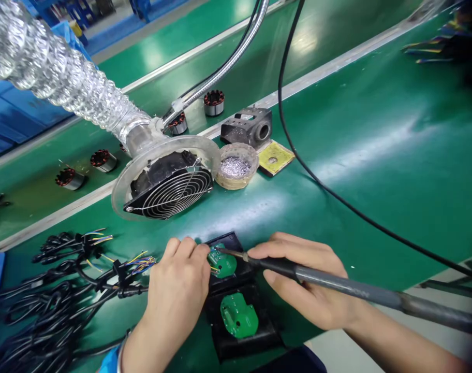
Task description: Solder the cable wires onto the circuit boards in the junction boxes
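Observation:
My right hand (306, 274) is closed round a grey and black soldering iron (333, 282), whose tip touches the upper left part of a green circuit board (225, 264). That board lies in a black holder (233, 242). Beside its left edge is my left hand (181, 282), fingers bent and pressed together; what they grip is hidden, though thin coloured wires show near the fingertips. Nearer to me, a second green board (239, 316) rests on another black holder (224, 348).
Bundled black cables (57, 305) cover the left side. A round fume fan (174, 191) hangs above the bench on a foil duct (65, 72). Behind stand a solder bowl (236, 167), a yellow sponge (275, 158) and an iron stand (247, 127). A black cord (337, 199) crosses the right.

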Demonstrator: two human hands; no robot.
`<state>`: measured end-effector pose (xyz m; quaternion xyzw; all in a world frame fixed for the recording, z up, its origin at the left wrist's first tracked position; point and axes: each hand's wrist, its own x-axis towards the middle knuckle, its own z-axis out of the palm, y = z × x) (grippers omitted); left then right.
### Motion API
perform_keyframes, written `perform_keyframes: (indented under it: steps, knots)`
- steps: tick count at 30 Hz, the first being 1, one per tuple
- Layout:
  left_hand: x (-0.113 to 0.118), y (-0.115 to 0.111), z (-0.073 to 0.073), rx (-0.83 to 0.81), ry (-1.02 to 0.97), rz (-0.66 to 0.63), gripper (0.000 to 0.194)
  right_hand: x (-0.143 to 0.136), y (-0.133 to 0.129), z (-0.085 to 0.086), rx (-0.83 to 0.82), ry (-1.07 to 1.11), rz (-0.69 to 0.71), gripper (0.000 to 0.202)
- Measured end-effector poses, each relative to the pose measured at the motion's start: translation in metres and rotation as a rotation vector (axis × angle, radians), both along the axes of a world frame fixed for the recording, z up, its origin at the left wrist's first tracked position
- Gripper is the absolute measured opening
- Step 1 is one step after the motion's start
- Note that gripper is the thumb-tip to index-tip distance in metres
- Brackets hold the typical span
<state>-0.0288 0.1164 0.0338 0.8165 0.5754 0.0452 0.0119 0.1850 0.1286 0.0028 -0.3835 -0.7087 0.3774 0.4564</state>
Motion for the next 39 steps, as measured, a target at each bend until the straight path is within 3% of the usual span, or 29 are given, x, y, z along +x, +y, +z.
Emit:
perform_keyframes:
  steps: [6,14,27,35,39]
  knots:
    - [-0.001,0.001,-0.001,0.005,-0.006,-0.012,0.017,0.0,0.001,-0.003,0.005,0.003,-0.004,0.028]
    - [-0.002,0.001,-0.003,0.023,-0.033,-0.015,0.018,0.0,0.008,0.013,0.037,-0.059,0.005,0.025]
    - [-0.003,0.003,-0.003,-0.02,-0.034,0.0,0.017,-0.001,0.002,0.005,0.029,0.004,-0.019,0.028]
    - [-0.003,0.003,-0.002,-0.038,-0.048,0.01,0.017,-0.005,-0.007,0.003,0.277,-0.085,0.048,0.043]
    - [-0.002,0.003,-0.001,-0.046,-0.033,0.02,0.016,-0.005,-0.011,0.002,0.239,-0.044,0.018,0.037]
